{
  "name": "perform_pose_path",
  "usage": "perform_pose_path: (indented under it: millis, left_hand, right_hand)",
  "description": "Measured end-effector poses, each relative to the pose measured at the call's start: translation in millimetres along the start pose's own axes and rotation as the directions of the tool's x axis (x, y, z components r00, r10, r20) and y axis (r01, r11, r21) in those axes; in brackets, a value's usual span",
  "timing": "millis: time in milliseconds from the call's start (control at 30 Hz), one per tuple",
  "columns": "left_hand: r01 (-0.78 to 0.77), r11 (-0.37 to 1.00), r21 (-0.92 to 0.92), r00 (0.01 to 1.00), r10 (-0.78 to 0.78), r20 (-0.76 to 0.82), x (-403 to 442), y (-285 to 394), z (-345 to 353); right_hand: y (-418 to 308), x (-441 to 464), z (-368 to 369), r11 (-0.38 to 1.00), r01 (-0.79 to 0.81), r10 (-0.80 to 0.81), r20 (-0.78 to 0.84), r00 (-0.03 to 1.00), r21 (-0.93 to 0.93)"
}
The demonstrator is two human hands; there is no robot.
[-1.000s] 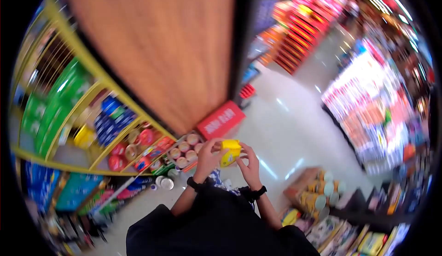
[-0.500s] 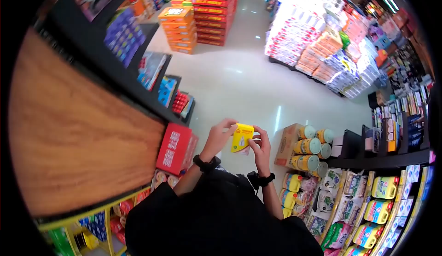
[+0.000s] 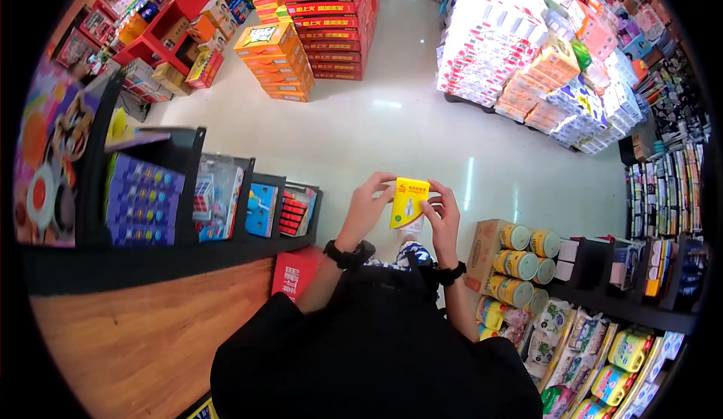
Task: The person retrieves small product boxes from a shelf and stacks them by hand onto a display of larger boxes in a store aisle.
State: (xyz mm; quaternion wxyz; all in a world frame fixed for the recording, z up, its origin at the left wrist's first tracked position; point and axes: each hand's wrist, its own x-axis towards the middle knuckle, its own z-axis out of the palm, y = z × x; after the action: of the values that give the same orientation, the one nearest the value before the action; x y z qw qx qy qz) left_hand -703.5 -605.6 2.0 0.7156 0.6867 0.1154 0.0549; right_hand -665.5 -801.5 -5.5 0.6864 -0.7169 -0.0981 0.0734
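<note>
So the yellow box [image 3: 407, 204] is already picked up and sits between the two hands, out in front of the body with nothing under it but the floor [image 3: 392, 137]. From what I can see, that's the part that's done. It isn't set down on anything, and the front looks flat and whole, though I can't tell whether a flap round the back is open. The print is too small to read, so no idea what's inside.

Pose-wise: left hand [image 3: 368, 207] has the upper left corner pinched, fingers curled in toward it. Right hand [image 3: 444, 214] is clamped on the right edge, thumb lying over the front, the other fingers mostly tucked behind. Both forearms reach forward and angle in, with a black band [image 3: 349, 255] on the left wrist and another on the right. The printed front is tipped up toward the wearer.

Around them: carton [image 3: 482, 252] and yellow cans [image 3: 509, 260] just right of the right hand and closer to the body, a red box [image 3: 295, 272] back and left of the left hand, and red box stacks [image 3: 327, 31] well ahead of it.
</note>
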Motion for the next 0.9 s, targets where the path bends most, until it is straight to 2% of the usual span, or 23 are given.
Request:
perform_pose_path:
  millis: [133, 400, 500, 600, 700, 900]
  left_hand:
    - [0.015, 0.999, 0.044, 0.999, -0.013, -0.031, 80.0, 3.2, 7.4]
    - [-0.032, 0.994, 0.107, 0.987, 0.048, -0.153, 228.9, 41.0, 20.2]
    - [-0.030, 0.993, 0.114, 0.974, 0.055, -0.219, 271.3, 45.1, 13.8]
    - [0.009, 0.981, 0.195, 0.963, 0.043, -0.266, 308.8, 52.0, -2.2]
    - [0.065, 0.992, 0.110, 0.962, -0.033, -0.271, 352.9, 50.7, -28.7]
    - [0.030, 0.994, 0.101, 0.961, -0.001, -0.275, 458.9, 55.1, -107.8]
  right_hand:
    - [13.1, 87.0, -5.7, 0.996, -0.025, 0.022, 0.036, 0.999, 0.087]
    - [-2.5, 262.7, -17.5, 0.998, 0.026, -0.033, 0.141, 0.989, 0.056]
    - [1.3, 315.0, -9.1, 0.997, -0.003, -0.011, 0.190, 0.982, 0.073]
    - [3.9, 363.8, 11.2, 0.997, -0.019, 0.001, 0.228, 0.974, 0.077]
    - [14.8, 412.8, 36.6, 0.996, -0.049, 0.028, 0.264, 0.964, 0.074]
    - [17.0, 513.3, 113.5, 0.998, -0.028, 0.012, 0.260, 0.966, 0.056]
